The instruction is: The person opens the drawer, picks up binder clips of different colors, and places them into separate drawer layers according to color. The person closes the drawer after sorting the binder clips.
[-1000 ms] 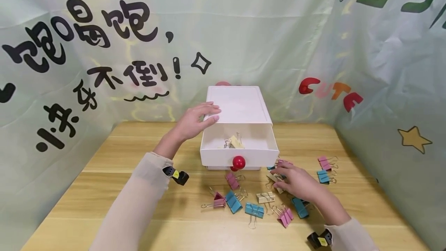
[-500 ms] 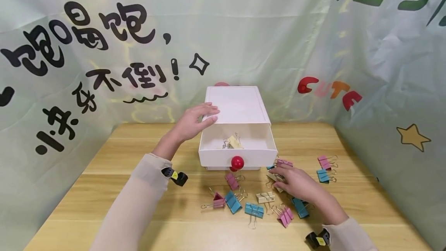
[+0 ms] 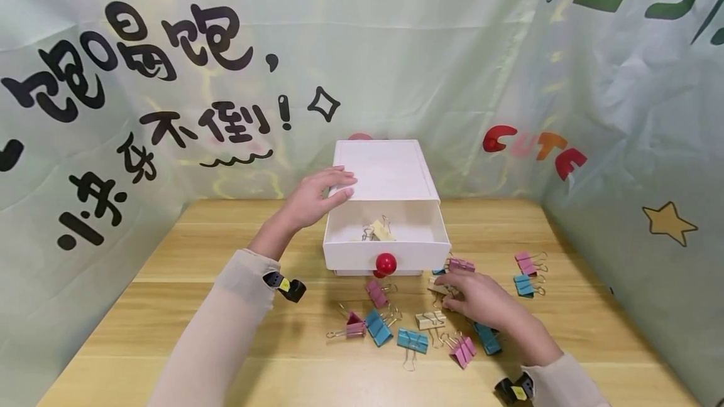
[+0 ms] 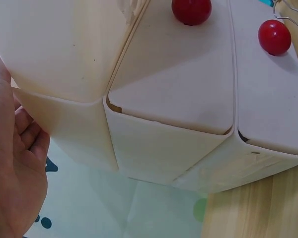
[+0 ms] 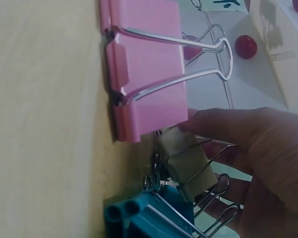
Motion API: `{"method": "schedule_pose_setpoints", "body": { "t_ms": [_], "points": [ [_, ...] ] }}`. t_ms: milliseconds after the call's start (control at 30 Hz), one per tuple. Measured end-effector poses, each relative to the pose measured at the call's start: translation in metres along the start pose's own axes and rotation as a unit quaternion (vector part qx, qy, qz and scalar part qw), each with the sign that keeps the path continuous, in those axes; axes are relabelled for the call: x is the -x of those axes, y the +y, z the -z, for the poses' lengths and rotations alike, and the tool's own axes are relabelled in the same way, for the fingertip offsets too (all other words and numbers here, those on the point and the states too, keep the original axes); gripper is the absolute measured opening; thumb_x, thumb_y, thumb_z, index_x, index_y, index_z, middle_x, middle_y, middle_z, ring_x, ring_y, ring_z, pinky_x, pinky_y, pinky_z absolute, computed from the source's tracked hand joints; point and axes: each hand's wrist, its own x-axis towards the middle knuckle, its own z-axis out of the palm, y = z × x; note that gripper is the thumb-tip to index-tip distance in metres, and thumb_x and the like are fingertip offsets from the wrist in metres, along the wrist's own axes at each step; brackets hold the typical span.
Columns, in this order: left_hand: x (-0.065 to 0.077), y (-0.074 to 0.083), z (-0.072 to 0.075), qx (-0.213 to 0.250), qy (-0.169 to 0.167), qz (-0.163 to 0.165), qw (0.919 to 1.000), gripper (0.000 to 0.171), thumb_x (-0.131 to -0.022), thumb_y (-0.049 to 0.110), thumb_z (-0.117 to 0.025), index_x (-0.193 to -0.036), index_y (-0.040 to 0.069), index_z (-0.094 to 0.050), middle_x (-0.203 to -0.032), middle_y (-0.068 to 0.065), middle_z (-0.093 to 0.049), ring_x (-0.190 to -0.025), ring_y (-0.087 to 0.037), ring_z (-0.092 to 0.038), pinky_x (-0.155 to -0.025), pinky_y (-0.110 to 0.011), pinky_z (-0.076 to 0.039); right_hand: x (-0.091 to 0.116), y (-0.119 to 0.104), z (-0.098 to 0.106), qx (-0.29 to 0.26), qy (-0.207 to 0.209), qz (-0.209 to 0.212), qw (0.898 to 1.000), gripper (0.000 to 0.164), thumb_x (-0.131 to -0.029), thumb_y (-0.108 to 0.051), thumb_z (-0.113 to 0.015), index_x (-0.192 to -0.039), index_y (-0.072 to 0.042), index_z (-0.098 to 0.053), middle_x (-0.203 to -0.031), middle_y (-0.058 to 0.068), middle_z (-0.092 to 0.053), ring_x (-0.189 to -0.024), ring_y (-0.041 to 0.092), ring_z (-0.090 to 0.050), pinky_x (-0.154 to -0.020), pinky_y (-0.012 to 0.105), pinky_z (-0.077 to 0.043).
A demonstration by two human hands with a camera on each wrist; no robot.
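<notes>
My left hand (image 3: pixel 313 200) rests on the left edge of a white drawer box (image 3: pixel 390 168), its fingers lying over the top. The box's upper drawer (image 3: pixel 351 256) is pulled out, with a red round knob (image 3: pixel 386 263) on its front. Inside lies a cream binder clip (image 3: pixel 381 230) with wire handles beside it. To the right of the drawer, my right hand (image 3: pixel 483 299) pinches another cream binder clip (image 5: pixel 188 166) between thumb and fingers, close over the table. A pink clip (image 5: pixel 149 69) and a teal clip (image 5: pixel 174 208) sit right beside it in the right wrist view.
Several pink, blue and cream binder clips lie before the box, among them a blue clip (image 3: pixel 413 341) and a pink clip (image 3: pixel 464 350). A pink clip (image 3: pixel 527 264) and a blue clip (image 3: pixel 525 286) lie farther right. A printed cloth (image 3: pixel 441 80) hangs behind the wooden table (image 3: pixel 226 231).
My right thumb and fingers have closed in on the cream binder clip, which has turned and shifted slightly left. The left hand stays on the box.
</notes>
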Motion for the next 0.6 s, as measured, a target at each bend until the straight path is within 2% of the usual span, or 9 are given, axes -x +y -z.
{"method": "schedule_pose_setpoints", "body": {
  "t_ms": [300, 433, 533, 600],
  "points": [
    [0.000, 0.001, -0.001, 0.000, 0.002, -0.004, 1.0000, 0.041, -0.098, 0.041, -0.055, -0.128, 0.015, -0.065, -0.137, 0.000, -0.057, -0.139, -0.016, -0.037, -0.116, -0.043, -0.025, 0.005, 0.003, 0.007, 0.002, 0.017, -0.001, 1.000, 0.037, -0.085, -0.021, -0.077, -0.119, -0.009, -0.067, -0.122, 0.014, -0.064, -0.112, 0.037, -0.060, -0.092, 0.054, -0.049],
    [0.000, 0.000, -0.001, -0.001, 0.002, -0.003, 1.0000, 0.042, -0.098, 0.041, -0.055, -0.128, 0.014, -0.065, -0.138, 0.000, -0.057, -0.139, -0.017, -0.037, -0.116, -0.043, -0.025, 0.008, 0.006, 0.013, 0.009, 0.022, 0.002, 1.000, 0.026, -0.084, -0.015, -0.077, -0.109, -0.012, -0.070, -0.105, 0.003, -0.070, -0.096, 0.025, -0.066, -0.082, 0.046, -0.054],
    [0.000, 0.000, -0.001, 0.000, 0.003, -0.002, 1.0000, 0.041, -0.098, 0.041, -0.055, -0.128, 0.014, -0.065, -0.138, -0.001, -0.057, -0.139, -0.017, -0.037, -0.115, -0.043, -0.025, 0.008, 0.008, 0.015, 0.009, 0.022, 0.017, 1.000, 0.012, -0.085, -0.012, -0.076, -0.096, -0.016, -0.071, -0.089, -0.010, -0.067, -0.080, 0.012, -0.065, -0.071, 0.036, -0.055],
    [0.001, 0.000, -0.001, 0.001, 0.003, -0.002, 1.0000, 0.041, -0.098, 0.040, -0.055, -0.128, 0.014, -0.065, -0.138, -0.001, -0.057, -0.139, -0.017, -0.037, -0.115, -0.043, -0.025, 0.009, 0.010, 0.017, 0.009, 0.022, 0.032, 0.999, 0.009, -0.085, -0.011, -0.075, -0.089, -0.018, -0.071, -0.086, -0.013, -0.065, -0.077, 0.008, -0.063, -0.067, 0.033, -0.054]
  ]
}}
